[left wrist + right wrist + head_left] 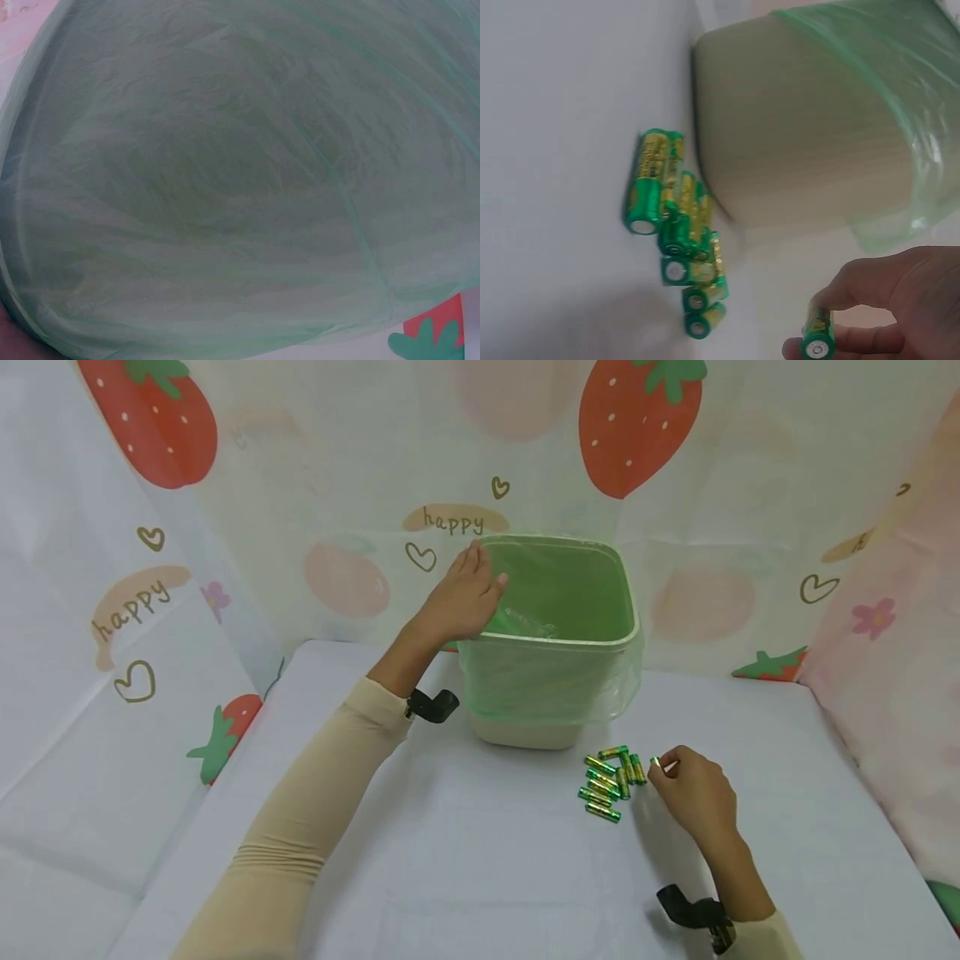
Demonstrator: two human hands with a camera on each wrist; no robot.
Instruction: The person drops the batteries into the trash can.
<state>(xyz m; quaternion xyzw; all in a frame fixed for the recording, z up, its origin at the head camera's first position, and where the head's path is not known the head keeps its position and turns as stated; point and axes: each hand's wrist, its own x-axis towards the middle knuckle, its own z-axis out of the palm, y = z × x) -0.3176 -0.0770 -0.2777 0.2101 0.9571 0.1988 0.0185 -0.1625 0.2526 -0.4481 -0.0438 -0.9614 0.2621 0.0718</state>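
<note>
A pale trash bin (525, 733) stands at the back of the table, lined with a thin green plastic bag (547, 681) folded down over its rim. My left hand (468, 593) rests on the bin's left rim with its fingers extended. In the left wrist view the bag (195, 180) fills nearly everything. My right hand (697, 793) pinches one green-and-gold battery (819, 334) between thumb and fingers, just above the table. Left of that hand lies a group of several like batteries (602, 811), close together in front of the bin.
A white cloth covers the table (480, 860). Behind it hangs a curtain (352, 452) printed with strawberries, hearts and lettering. A black wrist camera (433, 705) sits on the left wrist, another camera (693, 914) on the right.
</note>
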